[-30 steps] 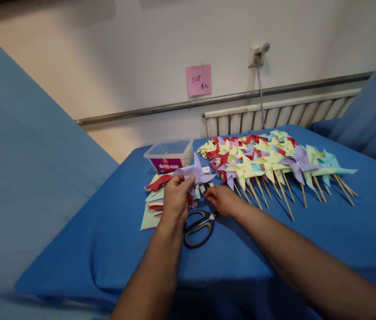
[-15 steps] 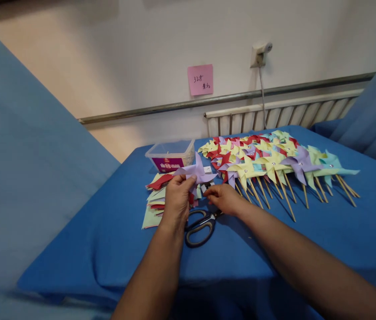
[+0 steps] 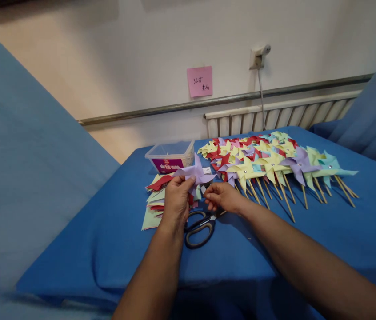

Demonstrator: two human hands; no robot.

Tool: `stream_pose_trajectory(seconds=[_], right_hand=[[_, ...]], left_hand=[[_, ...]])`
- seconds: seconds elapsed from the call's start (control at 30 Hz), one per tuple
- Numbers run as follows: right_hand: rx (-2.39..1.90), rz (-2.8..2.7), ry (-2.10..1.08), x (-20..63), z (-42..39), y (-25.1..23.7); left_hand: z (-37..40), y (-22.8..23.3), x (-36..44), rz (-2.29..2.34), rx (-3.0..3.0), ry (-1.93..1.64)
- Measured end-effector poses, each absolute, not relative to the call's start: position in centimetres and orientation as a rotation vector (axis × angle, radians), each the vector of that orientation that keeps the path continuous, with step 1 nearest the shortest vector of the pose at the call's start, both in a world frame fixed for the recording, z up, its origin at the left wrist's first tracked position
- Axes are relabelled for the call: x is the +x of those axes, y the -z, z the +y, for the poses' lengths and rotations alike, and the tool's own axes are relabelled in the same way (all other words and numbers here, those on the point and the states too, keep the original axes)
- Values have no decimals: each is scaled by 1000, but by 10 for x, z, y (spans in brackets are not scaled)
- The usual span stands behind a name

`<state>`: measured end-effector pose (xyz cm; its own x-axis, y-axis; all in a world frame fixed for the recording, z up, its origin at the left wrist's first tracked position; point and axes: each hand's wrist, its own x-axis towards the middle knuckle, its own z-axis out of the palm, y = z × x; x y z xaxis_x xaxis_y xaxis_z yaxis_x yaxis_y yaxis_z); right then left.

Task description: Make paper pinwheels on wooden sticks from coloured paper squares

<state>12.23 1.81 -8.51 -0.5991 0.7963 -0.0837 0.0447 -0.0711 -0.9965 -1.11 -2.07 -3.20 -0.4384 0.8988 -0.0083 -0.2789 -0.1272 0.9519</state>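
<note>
Left hand (image 3: 176, 200) pinches our lilac pinwheel (image 3: 195, 172) above the paper stack (image 3: 154, 202); right hand (image 3: 223, 198), fingers curled, hovers over scissors (image 3: 201, 226) mid-table.

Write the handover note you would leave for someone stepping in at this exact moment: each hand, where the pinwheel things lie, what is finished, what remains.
Left hand: fingers pinch a folded purple pinwheel head, no stick on it yet.
Right hand: fingers curled beside that head; whether they pinch something small cannot be told.
Scissors lie shut on the blue cloth, below both hands.
Cut paper squares are stacked left of the hands; a clear plastic box sits behind them.
Done: a row of finished pinwheels on sticks, to the right.
Left: the purple head and the stack of squares.
</note>
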Motion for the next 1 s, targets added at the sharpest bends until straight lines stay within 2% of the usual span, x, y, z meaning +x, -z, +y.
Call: stream_pose_trajectory(seconds=[0.2,0.4,1.0], right_hand=[[-871,-1509,-1603,128,18,75],[-832,-1373,-1623,127,19,76],[-787,-1191,-1213,139,27,62]], left_hand=[[-21,32,-12,1216,771,-1765],[-20,35,-15,1232,768,-1757],[-13,46,-21,1518,1107,-1754]])
